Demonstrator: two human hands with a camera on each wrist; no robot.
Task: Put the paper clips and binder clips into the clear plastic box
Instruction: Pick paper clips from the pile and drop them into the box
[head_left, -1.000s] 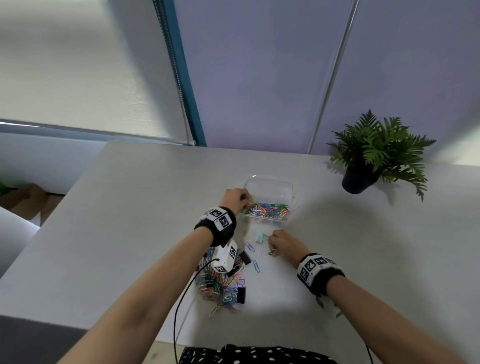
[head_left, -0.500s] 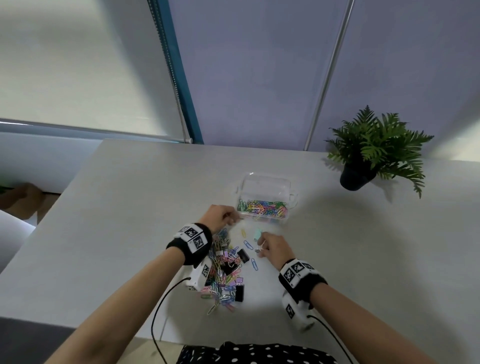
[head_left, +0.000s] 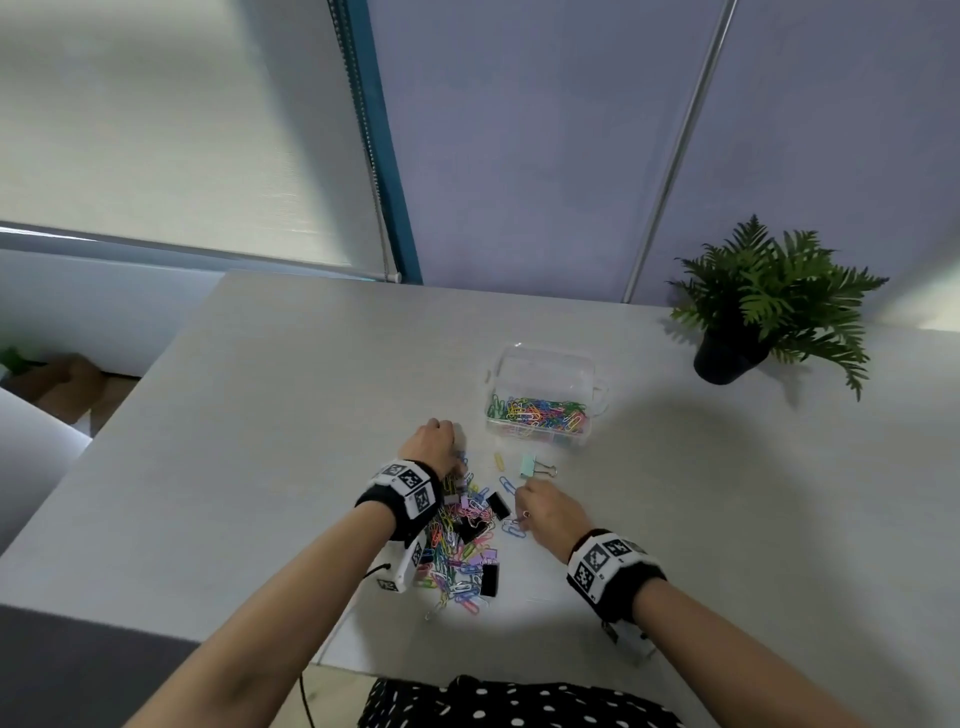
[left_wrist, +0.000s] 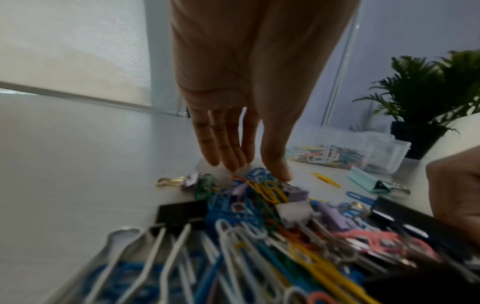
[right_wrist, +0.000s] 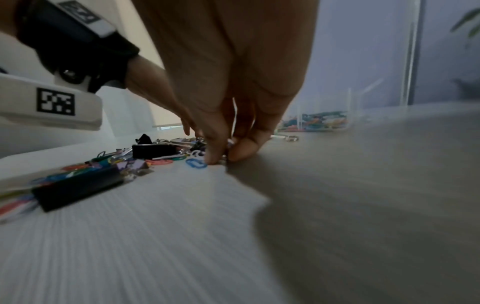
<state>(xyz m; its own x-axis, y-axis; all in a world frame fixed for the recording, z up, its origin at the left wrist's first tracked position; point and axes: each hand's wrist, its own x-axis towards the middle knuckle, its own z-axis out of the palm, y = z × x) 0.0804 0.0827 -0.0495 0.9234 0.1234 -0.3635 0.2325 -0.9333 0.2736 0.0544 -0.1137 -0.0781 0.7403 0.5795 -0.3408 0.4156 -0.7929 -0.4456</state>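
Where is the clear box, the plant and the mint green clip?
clear plastic box (head_left: 545, 366): head view, on its bare far wall.
plant (head_left: 769, 291): head view, on its leaves.
mint green binder clip (head_left: 528, 465): head view, on its body.

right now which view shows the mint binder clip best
The left wrist view: the mint binder clip lies close and sharp, its wire handles visible. The head view shows it small before the box; the right wrist view shows only its blurred handles.

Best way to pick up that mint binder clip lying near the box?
Pinch the mint binder clip across its folded body, coming from above with the right hand, which is nearest. It lies apart from the pile, body toward the pile, wire handles pointing right; the body probably gives a firmer hold than the thin handles.
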